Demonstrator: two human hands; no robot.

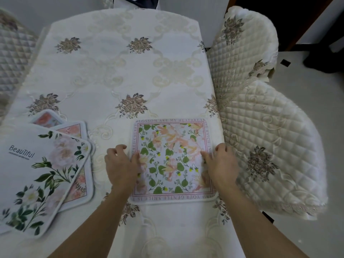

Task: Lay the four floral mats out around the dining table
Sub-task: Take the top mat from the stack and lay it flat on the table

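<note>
A square floral mat (172, 157) with pink flowers, green leaves and a lettered border lies flat near the table's right front edge. My left hand (122, 165) rests on its left edge, fingers spread and pressing down. My right hand (220, 162) presses its right edge the same way. At the front left, a stack of three more mats lies fanned out: the top mat (37, 174) is white with roses and the word "Beautiful", a pink bordered mat (81, 185) shows beneath it, and a third mat's corner (47, 119) peeks out behind.
The dining table (115, 71) wears a cream embroidered cloth with brown flower motifs. Quilted chairs stand at the right (270, 155), right rear (242, 49) and left (13, 53). A dark-and-white chair back (137, 1) is at the far end.
</note>
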